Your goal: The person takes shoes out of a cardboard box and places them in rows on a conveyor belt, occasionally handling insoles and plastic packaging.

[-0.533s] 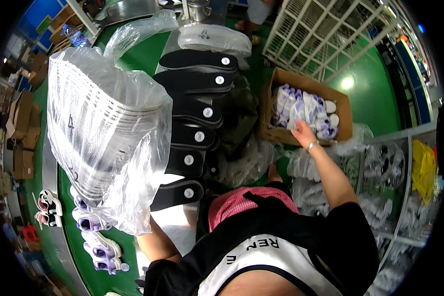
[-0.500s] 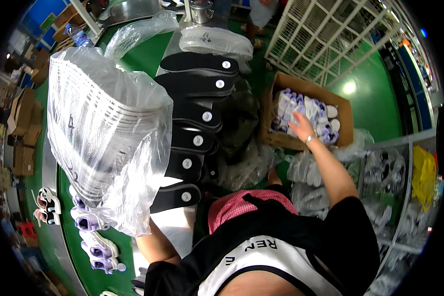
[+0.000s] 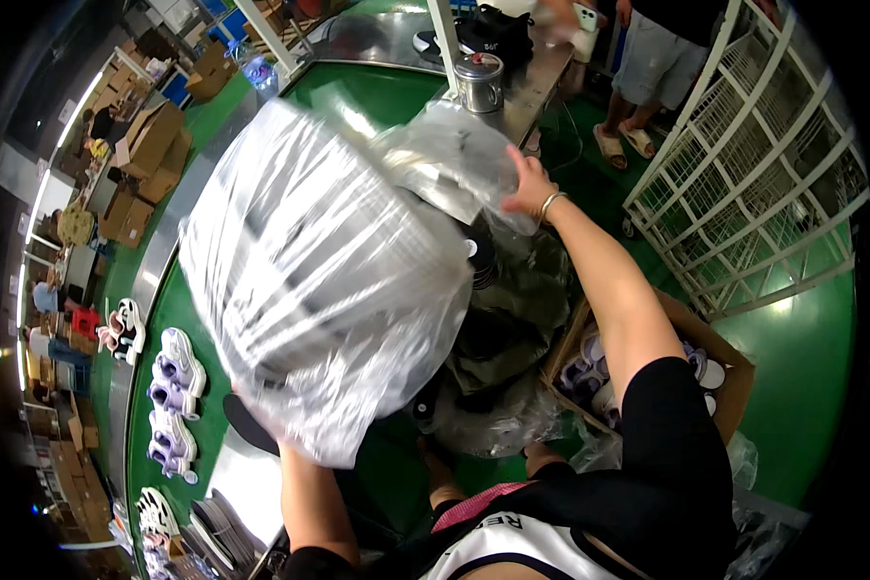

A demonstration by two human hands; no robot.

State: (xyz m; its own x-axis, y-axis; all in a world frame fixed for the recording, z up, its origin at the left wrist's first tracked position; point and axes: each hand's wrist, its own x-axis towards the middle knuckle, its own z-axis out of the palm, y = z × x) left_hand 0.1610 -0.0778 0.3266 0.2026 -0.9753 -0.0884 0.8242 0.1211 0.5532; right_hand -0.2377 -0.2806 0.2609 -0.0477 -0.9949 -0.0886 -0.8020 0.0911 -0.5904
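My left hand point(image 3: 276, 429) is closed on a big clear plastic bag point(image 3: 329, 280) packed with a stack of insoles. The bag is raised over the bench and hides most of that hand's fingers. Farther off, my right hand point(image 3: 532, 188) grips the end of a second, smaller clear plastic bag point(image 3: 454, 155), its thumb and fingers around the plastic. Black insoles with round white stickers lie mostly covered by the big bag. One black insole point(image 3: 248, 425) pokes out beside my left hand.
Lilac-and-white shoes point(image 3: 174, 387) stand on the green belt at left. A metal pot point(image 3: 478, 82) sits at the far end of the bench. At right are a cardboard box point(image 3: 730, 387) of shoes and a white wire cage point(image 3: 744, 184). Another person's legs point(image 3: 652, 77) show beyond.
My right hand has gone from over the shoe box to the smaller bag and taken hold of it. The big bag has shifted right and tilted. The whole view has turned left.
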